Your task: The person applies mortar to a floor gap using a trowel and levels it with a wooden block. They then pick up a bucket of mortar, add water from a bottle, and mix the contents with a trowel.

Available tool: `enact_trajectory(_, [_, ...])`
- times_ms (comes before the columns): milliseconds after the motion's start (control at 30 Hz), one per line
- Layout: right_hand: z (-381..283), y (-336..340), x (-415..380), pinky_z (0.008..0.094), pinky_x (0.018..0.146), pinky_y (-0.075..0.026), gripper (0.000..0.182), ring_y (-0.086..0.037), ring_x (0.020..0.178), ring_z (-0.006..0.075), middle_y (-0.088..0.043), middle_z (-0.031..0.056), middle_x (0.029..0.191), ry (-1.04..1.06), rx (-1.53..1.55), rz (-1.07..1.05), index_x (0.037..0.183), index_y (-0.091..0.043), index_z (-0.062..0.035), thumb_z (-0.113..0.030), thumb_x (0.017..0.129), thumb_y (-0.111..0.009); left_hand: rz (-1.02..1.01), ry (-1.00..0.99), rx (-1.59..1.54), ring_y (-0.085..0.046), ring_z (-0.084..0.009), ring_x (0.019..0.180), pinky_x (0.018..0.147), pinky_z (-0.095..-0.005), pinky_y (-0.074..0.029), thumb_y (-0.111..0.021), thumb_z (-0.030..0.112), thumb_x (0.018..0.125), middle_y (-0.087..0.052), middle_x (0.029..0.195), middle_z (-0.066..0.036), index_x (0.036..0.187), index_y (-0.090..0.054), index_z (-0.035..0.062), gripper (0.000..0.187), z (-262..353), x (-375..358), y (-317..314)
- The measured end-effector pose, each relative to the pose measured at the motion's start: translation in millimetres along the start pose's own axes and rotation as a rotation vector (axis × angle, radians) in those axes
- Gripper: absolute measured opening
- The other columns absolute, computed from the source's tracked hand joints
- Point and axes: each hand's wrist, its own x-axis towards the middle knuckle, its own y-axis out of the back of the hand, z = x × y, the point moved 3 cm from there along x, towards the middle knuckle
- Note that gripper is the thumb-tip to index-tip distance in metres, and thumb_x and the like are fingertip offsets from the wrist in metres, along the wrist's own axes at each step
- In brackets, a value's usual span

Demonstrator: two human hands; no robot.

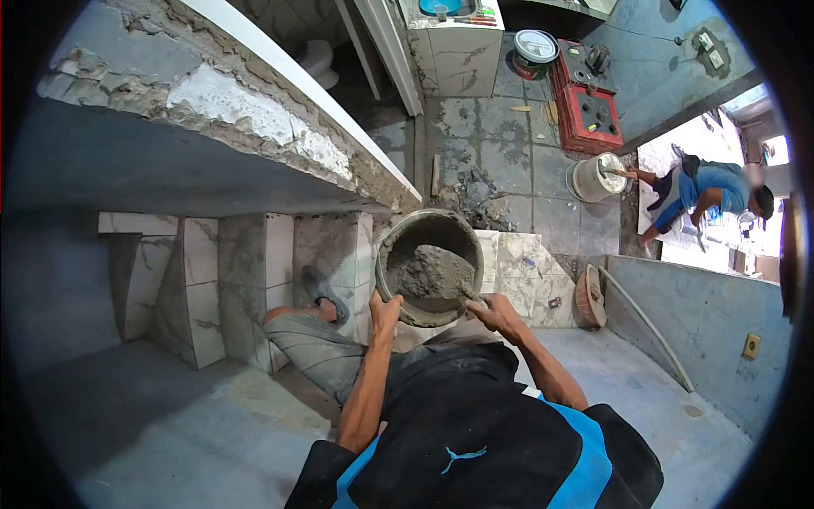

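A round bucket [475, 242] stands in front of my body, its inside coated with grey mortar. My left hand [386, 314] is closed on the near left of its rim, thumb over the edge. On the near right, my right hand [498, 316] wraps round the handle of a trowel [468, 291] that reaches into the bucket. A heap of wet mortar [431, 270] covers the trowel's blade, so its outline is hidden. More mortar lies smeared below it in the bucket.
Tiled steps [199, 250] run to the left below a rough, broken wall edge [246, 110]. Rubble [479, 199] lies on the floor ahead. To the right are a basin [590, 297], a pipe [649, 331] and a white bucket [598, 176], where a co-worker [721, 191] holds a tool.
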Motion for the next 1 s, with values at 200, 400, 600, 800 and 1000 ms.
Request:
enact_trajectory(200, [-15, -16, 3, 0.0250, 0.046, -0.039, 0.023, -0.046, 0.049, 0.0100, -0.050, 0.0023, 0.061, 0.118, 0.548, 0.027, 0.078, -0.050, -0.0042, -0.025, 0.085, -0.055, 0.168, 0.357, -0.081, -0.046, -0.0286, 0.105, 0.080, -0.0315, -0.040, -0.058, 0.003, 0.069, -0.040, 0.124, -0.018, 0.134, -0.028, -0.0016, 0.072, -5, -5, 19])
enact_trajectory(400, [-66, -50, 24, 0.0259, 0.050, -0.040, 0.019, -0.049, 0.055, 0.0105, -0.052, 0.0018, 0.066, 0.291, 0.823, 0.547, 0.086, -0.051, -0.0023, -0.020, 0.084, -0.059, 0.197, 0.380, 0.073, -0.030, -0.0308, 0.127, 0.097, -0.0357, -0.029, -0.062, 0.007, 0.069, -0.028, 0.139, -0.017, 0.140, -0.018, 0.0007, 0.083, -77, 37, 72])
enact_trajectory(600, [-139, -142, 127, 0.0349, 0.054, -0.042, 0.026, -0.053, 0.060, 0.0244, -0.054, 0.0133, 0.068, 0.452, 0.412, 0.889, 0.091, -0.050, -0.0021, -0.026, 0.085, -0.056, 0.270, 0.462, 0.190, -0.032, -0.0251, 0.125, 0.101, -0.0337, -0.025, -0.064, 0.006, 0.062, -0.027, 0.140, -0.014, 0.141, -0.017, 0.0056, 0.092, -78, 28, 99])
enact_trajectory(800, [-202, -120, 72, 0.0325, 0.056, -0.040, 0.027, -0.047, 0.061, 0.0168, -0.051, 0.0093, 0.069, 0.503, 0.644, 0.576, 0.095, -0.049, -0.0037, -0.027, 0.084, -0.059, 0.207, 0.373, -0.103, -0.034, -0.0269, 0.120, 0.081, -0.0282, -0.028, -0.058, 0.003, 0.064, -0.026, 0.139, -0.013, 0.139, -0.019, 0.0058, 0.085, -74, 27, 109])
enact_trajectory(1000, [-57, -62, 21, 0.0408, 0.058, -0.044, 0.033, -0.057, 0.067, 0.0354, -0.057, 0.0194, 0.073, 0.478, -0.147, 0.755, 0.100, -0.053, -0.0032, -0.028, 0.079, -0.059, 0.182, 0.185, 0.009, -0.023, -0.0285, 0.131, 0.103, -0.0306, -0.020, -0.061, 0.010, 0.070, -0.020, 0.143, -0.018, 0.141, -0.017, 0.0031, 0.084, -132, 78, 90])
